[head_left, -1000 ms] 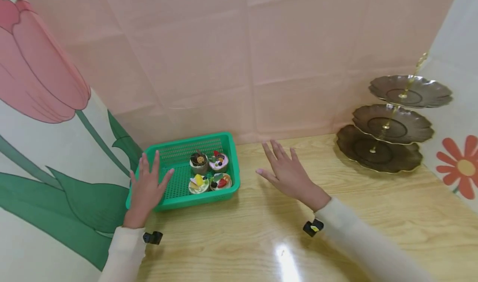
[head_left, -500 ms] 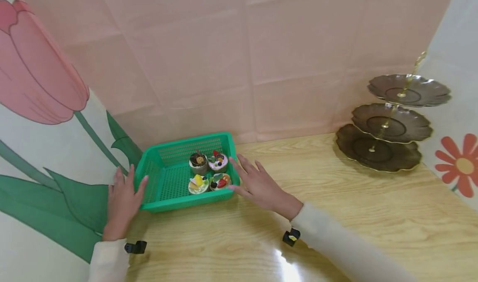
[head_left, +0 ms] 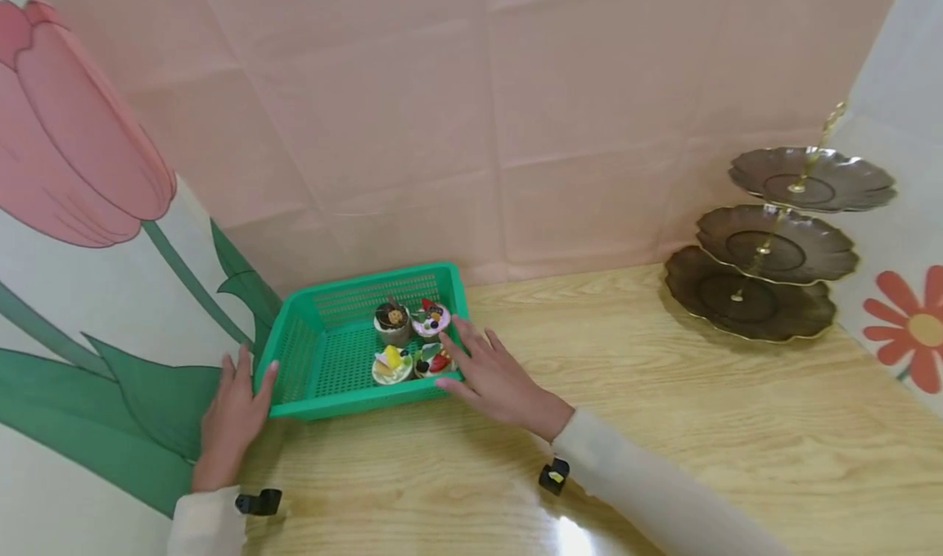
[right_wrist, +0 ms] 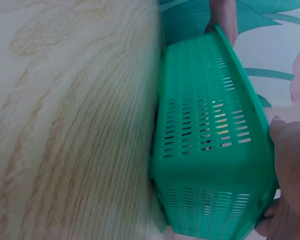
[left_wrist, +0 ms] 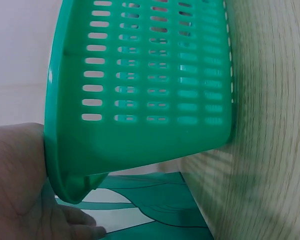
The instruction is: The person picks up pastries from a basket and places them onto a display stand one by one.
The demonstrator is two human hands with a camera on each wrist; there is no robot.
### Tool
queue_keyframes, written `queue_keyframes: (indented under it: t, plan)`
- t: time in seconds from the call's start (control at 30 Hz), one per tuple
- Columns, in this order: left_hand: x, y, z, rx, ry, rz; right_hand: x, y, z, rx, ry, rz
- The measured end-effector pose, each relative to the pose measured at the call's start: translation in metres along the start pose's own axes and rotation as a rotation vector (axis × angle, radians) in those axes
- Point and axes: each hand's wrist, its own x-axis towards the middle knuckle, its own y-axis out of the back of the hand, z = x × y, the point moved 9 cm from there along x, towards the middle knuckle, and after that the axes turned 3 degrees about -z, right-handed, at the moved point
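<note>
A green plastic basket (head_left: 295, 409) stands on the wooden table, holding several cupcakes in its right half. One is chocolate-topped (head_left: 393, 317), one pink (head_left: 430, 318), one has yellow fruit (head_left: 393, 361) and one a strawberry (head_left: 438, 361). My left hand (head_left: 234, 417) holds the basket's left rim, its thumb at the edge and fingers outside. At the right end, my right hand (head_left: 501, 380) grips the rim; the right wrist view shows its thumb (right_wrist: 285, 135) over the edge and fingertips (right_wrist: 265, 225) below. The right fingers partly cover the strawberry cupcake.
A three-tier stand with brown scalloped plates (head_left: 777, 245) and a gold rod is at the table's far right. Behind the table hangs a pink cloth (head_left: 486, 130). A wall with a painted tulip (head_left: 81, 130) rises close beside my left hand.
Both hands have come to the basket's ends: the left moved left and down off the basket's inside, the right moved left from over the table. The basket has hardly moved.
</note>
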Motion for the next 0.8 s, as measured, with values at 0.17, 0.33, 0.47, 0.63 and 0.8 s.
queue_keyframes:
  t: [0.17,0.33,0.47,0.63,0.8]
  plan:
    - [0.004,-0.013,-0.006,-0.079,0.028,-0.125,0.001,-0.003,0.003,-0.004,-0.032,-0.024]
    - [0.006,-0.02,-0.005,-0.164,0.022,-0.186,0.002,-0.004,0.004,-0.01,-0.03,-0.016]
    - [0.005,-0.021,-0.006,-0.203,0.005,-0.185,0.003,-0.003,0.004,-0.014,-0.024,-0.002]
    - [0.005,-0.022,-0.009,-0.225,0.007,-0.177,0.003,-0.004,0.003,-0.016,-0.018,-0.004]
    - [0.004,-0.023,-0.007,-0.242,0.001,-0.175,0.0,-0.002,0.005,-0.017,-0.027,-0.004]
